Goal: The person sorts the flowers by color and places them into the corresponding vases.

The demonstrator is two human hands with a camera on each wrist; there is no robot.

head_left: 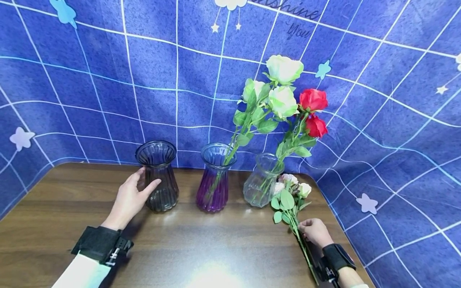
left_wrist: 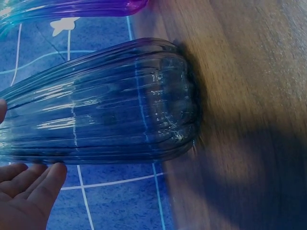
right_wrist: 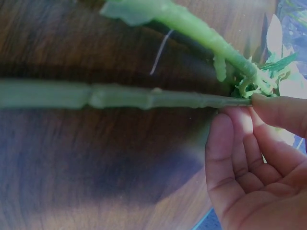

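A dark grey ribbed glass vase (head_left: 161, 188) stands upright at the left of the table. My left hand (head_left: 130, 197) is at its left side, fingers fairly straight, thumb in front of the glass. In the left wrist view, the fingertips (left_wrist: 58, 168) lie along the edge of the vase (left_wrist: 110, 105). At the right, artificial roses with pale heads (head_left: 304, 190) and green stems lie on the table. My right hand (head_left: 317, 232) pinches a rose stem (right_wrist: 124, 97) between thumb and fingers; which head it belongs to, I cannot tell.
A blue-to-purple vase (head_left: 212, 192) holds several white-green roses (head_left: 283, 102). Right of it, a clear vase (head_left: 257, 191) holds red roses (head_left: 313, 100). A blue patterned cloth (head_left: 90, 92) hangs behind and to the right of the wooden table (head_left: 173, 248).
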